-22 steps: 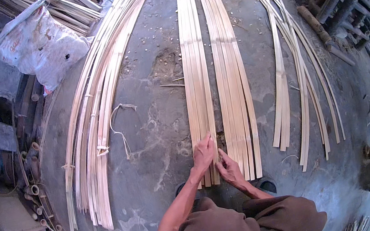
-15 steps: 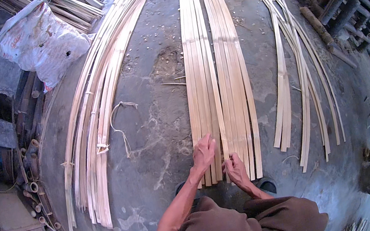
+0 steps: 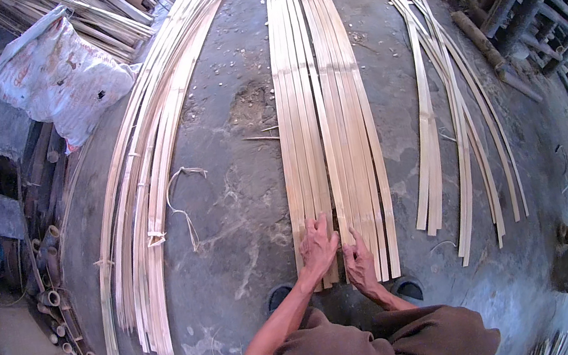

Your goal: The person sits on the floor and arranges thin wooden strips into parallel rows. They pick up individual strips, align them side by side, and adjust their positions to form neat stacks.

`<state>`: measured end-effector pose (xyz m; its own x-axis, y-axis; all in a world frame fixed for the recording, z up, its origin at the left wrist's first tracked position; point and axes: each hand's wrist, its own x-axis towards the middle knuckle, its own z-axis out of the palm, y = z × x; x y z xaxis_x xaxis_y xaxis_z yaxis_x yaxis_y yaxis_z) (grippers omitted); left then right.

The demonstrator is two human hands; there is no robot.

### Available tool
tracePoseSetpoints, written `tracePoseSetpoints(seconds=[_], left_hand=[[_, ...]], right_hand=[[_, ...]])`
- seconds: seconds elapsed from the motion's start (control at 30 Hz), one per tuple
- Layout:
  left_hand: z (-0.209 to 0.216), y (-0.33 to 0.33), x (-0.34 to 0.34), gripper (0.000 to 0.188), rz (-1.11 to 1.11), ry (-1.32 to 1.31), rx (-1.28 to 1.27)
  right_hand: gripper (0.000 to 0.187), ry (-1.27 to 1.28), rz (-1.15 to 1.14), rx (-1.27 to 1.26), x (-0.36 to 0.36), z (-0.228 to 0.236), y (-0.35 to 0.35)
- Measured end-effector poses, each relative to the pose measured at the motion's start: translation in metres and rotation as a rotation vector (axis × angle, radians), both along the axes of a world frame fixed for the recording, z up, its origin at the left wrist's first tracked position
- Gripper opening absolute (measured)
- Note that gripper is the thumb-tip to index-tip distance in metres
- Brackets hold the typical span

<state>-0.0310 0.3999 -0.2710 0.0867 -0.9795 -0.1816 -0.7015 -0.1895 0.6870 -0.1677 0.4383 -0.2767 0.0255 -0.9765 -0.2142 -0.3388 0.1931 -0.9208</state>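
You are resting your left hand palm-down, fingers reaching forward and slightly apart, on a row of pale, flat, narrow bamboo-like strips; it is clasping nothing that shows, and its weight is probably keeping that row flat and lined up. Your right hand, just beside it, is bending most of its fingers while the index is pointing forward, thumb near the inner edge of a second row of pale, flat strips; whether it is pinching a strip, you cannot tell from here. Both rows are lying lengthwise, running straight out ahead of your hands, a thin dark gap parting them, near ends close to you, presumably so edges are staying within reach. Well left of your hands, a long heap of pale strips is curving across the grey concrete floor. Well right, looser pale strips are crossing at their far ends, apparently lying apart from the neat rows. Dark sandals are showing either side, nearer you than your hands.
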Motion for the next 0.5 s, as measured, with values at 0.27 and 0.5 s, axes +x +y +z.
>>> tracePoseSetpoints(seconds=[0.27, 0.5], left_hand=[[-0.015, 0.001, -0.004, 0.062, 0.019, 0.001, -0.035], [-0.027, 0.005, 0.000, 0.061, 0.008, 0.034, -0.136]], right_hand=[[0.049, -0.047, -0.048, 0.039, -0.001, -0.004, -0.001], [0.046, 0.043, 0.091, -0.056, -0.002, -0.024, -0.009]])
